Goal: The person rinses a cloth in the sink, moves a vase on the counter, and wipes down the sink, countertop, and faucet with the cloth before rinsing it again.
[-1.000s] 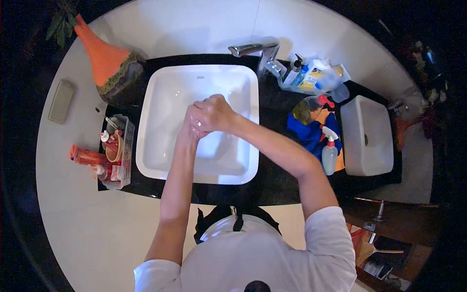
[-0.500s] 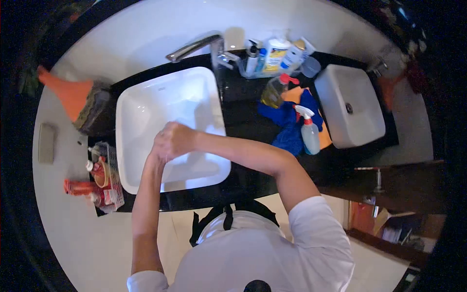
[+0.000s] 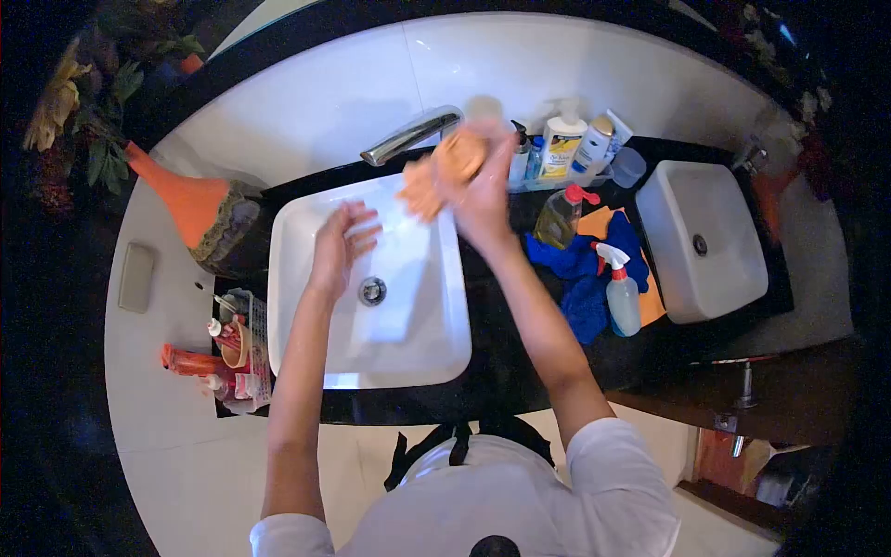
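Note:
Over the left half of the white basin (image 3: 371, 362), my left hand (image 3: 342, 249) is spread with nothing in it. My right hand (image 3: 483, 186) is up at the basin's back right, beside the chrome faucet (image 3: 413, 136). An orange cloth (image 3: 425, 190) hangs from or lies against its fingers, blurred by motion. The fingers seem closed on the cloth, though the blur hides their exact grip. The metal drain (image 3: 372, 291) shows in the basin below my hands.
Right of the basin are a blue cloth (image 3: 585, 304), a spray bottle (image 3: 623, 302), a yellow-liquid bottle (image 3: 558, 219) and a second basin (image 3: 696, 288). A tray of bottles (image 3: 562, 148) stands behind. At left are an orange vase (image 3: 181, 200) and a plastic basket (image 3: 260, 353).
My hands, clasped together before, have come apart. My right hand has moved up and right to the faucet, where the orange cloth now shows. My left hand has opened. The camera view has shifted.

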Demonstrator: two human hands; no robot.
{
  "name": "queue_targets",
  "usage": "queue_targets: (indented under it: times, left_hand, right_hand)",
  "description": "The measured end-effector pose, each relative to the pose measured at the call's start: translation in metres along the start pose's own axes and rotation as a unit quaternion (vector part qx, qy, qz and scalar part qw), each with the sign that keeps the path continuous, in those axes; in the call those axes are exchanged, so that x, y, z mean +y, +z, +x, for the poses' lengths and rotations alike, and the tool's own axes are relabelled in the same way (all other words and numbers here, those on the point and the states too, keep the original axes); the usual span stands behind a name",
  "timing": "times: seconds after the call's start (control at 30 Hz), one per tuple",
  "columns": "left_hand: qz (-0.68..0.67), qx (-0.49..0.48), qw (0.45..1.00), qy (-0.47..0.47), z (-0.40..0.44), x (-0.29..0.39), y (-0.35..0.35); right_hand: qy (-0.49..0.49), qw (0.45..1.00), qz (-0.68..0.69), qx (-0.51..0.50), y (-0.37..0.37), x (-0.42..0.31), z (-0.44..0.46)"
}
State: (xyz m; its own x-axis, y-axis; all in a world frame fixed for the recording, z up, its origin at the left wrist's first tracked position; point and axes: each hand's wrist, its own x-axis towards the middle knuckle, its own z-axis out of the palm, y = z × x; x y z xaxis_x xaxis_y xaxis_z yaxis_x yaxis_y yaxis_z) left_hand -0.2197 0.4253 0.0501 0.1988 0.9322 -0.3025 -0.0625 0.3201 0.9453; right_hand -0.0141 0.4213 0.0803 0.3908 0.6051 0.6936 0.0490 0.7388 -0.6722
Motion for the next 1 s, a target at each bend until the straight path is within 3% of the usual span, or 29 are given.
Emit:
queue_targets:
  times: [0.07,0.1,0.17,0.2,0.3,0.37,0.4,0.43,0.5,0.53,0.6,0.63,0.7,0.73,0.77,0.8,0.87,0.9,0.97,1.0]
  left_hand:
    - [-0.060,0.062,0.988,0.127,0.017,0.028,0.016]
    - [-0.058,0.063,0.988,0.129,0.029,0.037,0.023]
    - [-0.037,0.055,0.987,0.144,0.049,0.048,0.035]
    - [-0.011,0.016,0.992,0.122,0.057,0.047,0.040]
    - [-0.104,0.032,0.974,0.199,0.065,0.019,0.047]
    - [-0.031,-0.011,0.982,0.184,0.047,0.035,0.047]
    - [0.029,-0.051,0.985,0.165,0.041,0.039,0.047]
    - [0.027,-0.047,0.984,0.168,0.044,0.041,0.044]
    - [0.093,-0.060,0.981,0.162,0.053,0.041,0.035]
    - [0.094,-0.062,0.980,0.166,0.059,0.039,0.035]
    - [-0.015,-0.005,0.981,0.193,0.071,0.021,0.034]
    - [0.143,0.082,0.926,0.341,0.079,0.004,0.028]
    - [-0.138,0.107,0.963,0.206,0.057,0.021,0.045]
    - [-0.080,0.032,0.983,0.165,0.060,0.026,0.034]
    - [-0.025,-0.042,0.991,0.121,0.063,0.031,0.023]
    - [0.007,-0.063,0.989,0.135,0.055,0.037,0.023]
    - [-0.067,-0.097,0.986,0.117,0.055,0.034,0.022]
    - [-0.139,-0.131,0.977,0.098,0.056,0.031,0.020]
    - [-0.174,-0.136,0.971,0.092,0.064,0.014,0.020]
    - [-0.206,-0.112,0.969,0.072,0.071,0.003,0.020]
  right_hand:
    - [0.041,0.994,0.025,0.097,0.002,-0.001,0.046]
    - [0.039,0.994,0.027,0.098,0.008,0.025,0.052]
    - [0.065,0.993,0.094,-0.042,0.029,0.089,0.047]
    - [-0.109,0.983,-0.092,-0.114,0.044,0.089,0.040]
    - [-0.238,0.940,-0.167,-0.180,0.056,0.040,0.031]
    - [-0.146,0.805,-0.460,-0.346,0.018,0.091,0.068]
    - [-0.206,0.895,-0.354,-0.178,-0.005,0.104,0.074]
    - [-0.101,0.964,-0.220,-0.112,-0.010,0.116,0.074]
    - [-0.058,0.975,-0.206,-0.062,-0.011,0.127,0.060]
    - [-0.048,0.993,-0.062,-0.089,-0.003,0.126,0.042]
    - [-0.086,0.984,0.027,-0.152,0.039,0.083,-0.007]
    - [-0.109,0.980,0.001,-0.168,0.048,0.070,-0.011]
    - [-0.195,0.962,-0.099,-0.161,0.054,0.068,0.001]
    - [-0.257,0.940,-0.175,-0.137,0.050,0.084,0.022]
    - [-0.142,0.945,-0.231,-0.181,0.031,0.103,0.047]
    - [-0.031,0.926,-0.299,-0.227,0.012,0.123,0.071]
    - [0.052,0.958,-0.225,-0.169,-0.004,0.108,0.077]
    - [0.058,0.943,-0.285,-0.163,-0.005,0.076,0.072]
    - [0.098,0.984,-0.095,-0.117,0.015,0.057,0.047]
    - [0.027,0.981,-0.061,-0.181,0.023,0.047,0.037]
